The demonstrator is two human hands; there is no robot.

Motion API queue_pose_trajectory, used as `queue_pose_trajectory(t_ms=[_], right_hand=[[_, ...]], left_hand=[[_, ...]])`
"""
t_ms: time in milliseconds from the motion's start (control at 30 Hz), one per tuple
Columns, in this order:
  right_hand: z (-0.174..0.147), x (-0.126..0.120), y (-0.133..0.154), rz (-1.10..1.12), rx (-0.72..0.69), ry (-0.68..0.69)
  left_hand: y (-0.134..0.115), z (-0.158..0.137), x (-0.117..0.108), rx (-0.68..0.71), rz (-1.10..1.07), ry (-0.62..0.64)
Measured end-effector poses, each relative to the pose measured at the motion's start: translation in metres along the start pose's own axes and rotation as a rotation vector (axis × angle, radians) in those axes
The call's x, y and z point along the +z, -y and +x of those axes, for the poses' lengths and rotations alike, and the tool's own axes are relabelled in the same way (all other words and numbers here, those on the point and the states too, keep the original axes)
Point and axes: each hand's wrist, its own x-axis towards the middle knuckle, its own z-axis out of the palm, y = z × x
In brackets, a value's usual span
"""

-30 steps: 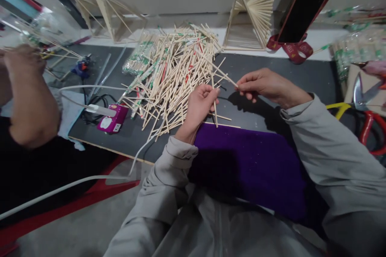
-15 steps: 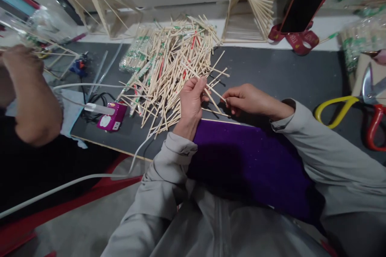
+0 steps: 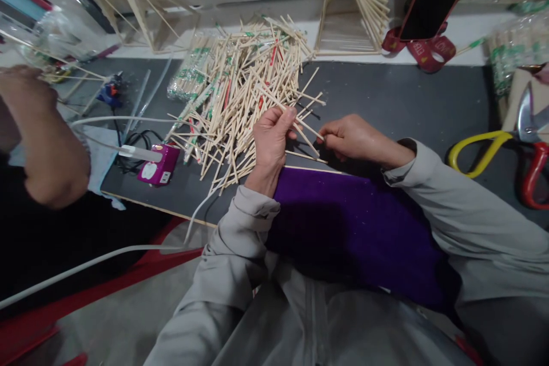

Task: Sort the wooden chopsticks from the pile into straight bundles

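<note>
A thin wooden chopstick (image 3: 309, 128) slants between my hands. My left hand (image 3: 273, 134) pinches it with thumb and fingers, over the front of a loose heap of chopsticks (image 3: 240, 103). At its lower right end, the fingertips of my right hand (image 3: 352, 138) are closed on the same stick. Another stick crosses below it by my left fingers; whether my left hand grips that one too is unclear. Beneath both hands, a purple cloth (image 3: 343, 223) spreads from the table's front edge over my lap.
Scissors (image 3: 484, 151) with yellow and red handles lie at right, near packed chopsticks (image 3: 514, 57). A fan-shaped stick structure (image 3: 364, 6) stands behind. To the left are a magenta power adapter (image 3: 159, 166), white cable (image 3: 128, 249), blue glue gun (image 3: 110, 91) and another person's arm (image 3: 54, 143).
My right hand has shifted very slightly, still at the end of the stick. My left hand keeps its pinch. The other person's arm at left has moved a little.
</note>
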Motion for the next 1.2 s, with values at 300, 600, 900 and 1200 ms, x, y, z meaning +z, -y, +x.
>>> queue_pose_trajectory(t_ms=[300,600,900,1200], right_hand=[[0.005,0.006,-0.005,0.614,0.162,0.038],[0.005,0.004,-0.007,0.83,0.179,0.048],[0.002,-0.005,-0.014,0.874,0.18,0.117],[0.002,0.0,-0.012,0.611,0.107,0.07]], left_hand=[[-0.002,-0.001,0.001,0.028,-0.019,0.013],[-0.01,-0.001,-0.001,0.091,0.004,0.042],[-0.011,-0.003,-0.002,0.111,0.089,0.042],[-0.016,-0.019,0.007,0.25,0.184,0.172]])
